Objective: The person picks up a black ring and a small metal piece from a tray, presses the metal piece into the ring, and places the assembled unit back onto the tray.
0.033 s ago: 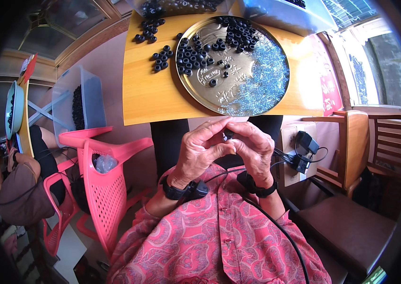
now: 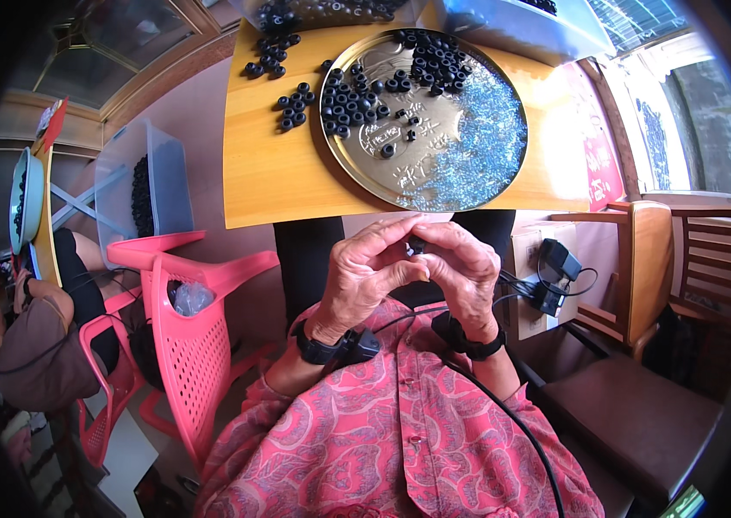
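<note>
My left hand (image 2: pixel 367 269) and my right hand (image 2: pixel 462 263) meet just below the table's front edge. Thumbs and index fingers of both are closed round a small dark piece (image 2: pixel 417 245), mostly covered by the fingertips. It looks like the black round pieces with a hole (image 2: pixel 351 104) on the tray, though its exact kind is too small to make out. Beyond the hands, the round metal tray (image 2: pixel 374 168) lies on the table. Its right side carries many tiny clear-blue pieces (image 2: pixel 486 147); a few black pieces lie loose near its middle.
More black pieces (image 2: pixel 296 108) lie on the yellow table (image 2: pixel 266 186), left of the tray. Clear bins (image 2: pixel 512 34) stand at the back. A pink chair (image 2: pixel 189 345) and another person (image 2: pixel 46 345) are at left; a brown chair (image 2: pixel 633 406) and a carton with black adapters (image 2: pixel 560 259) at right.
</note>
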Motion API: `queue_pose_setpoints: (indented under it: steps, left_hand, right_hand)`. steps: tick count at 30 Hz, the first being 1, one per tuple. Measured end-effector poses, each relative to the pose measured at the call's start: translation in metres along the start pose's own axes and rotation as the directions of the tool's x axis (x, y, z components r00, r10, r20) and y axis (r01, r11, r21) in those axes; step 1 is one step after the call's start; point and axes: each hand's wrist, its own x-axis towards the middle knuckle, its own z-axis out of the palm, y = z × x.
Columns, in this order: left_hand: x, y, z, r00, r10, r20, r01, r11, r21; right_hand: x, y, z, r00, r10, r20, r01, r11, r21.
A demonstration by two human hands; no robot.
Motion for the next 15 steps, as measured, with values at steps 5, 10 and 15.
queue_pose_setpoints:
  steps: [5, 10, 15]
  left_hand:
    - [-0.005, -0.005, 0.000, 0.999, -0.007, -0.036, 0.006, 1.000, -0.012]
    - [-0.002, 0.003, 0.005, 0.996, 0.080, -0.029, -0.080, 0.997, 0.010]
    - [0.002, 0.004, 0.011, 0.998, 0.036, -0.056, -0.040, 0.996, -0.084]
  right_hand:
    - [-0.003, 0.002, 0.000, 0.999, 0.049, 0.000, -0.049, 0.996, 0.072]
    - [-0.005, 0.006, -0.003, 0.999, -0.014, 0.033, 0.009, 0.990, 0.142]
    - [0.000, 0.001, -0.002, 0.993, 0.120, 0.002, -0.110, 0.899, 0.425]
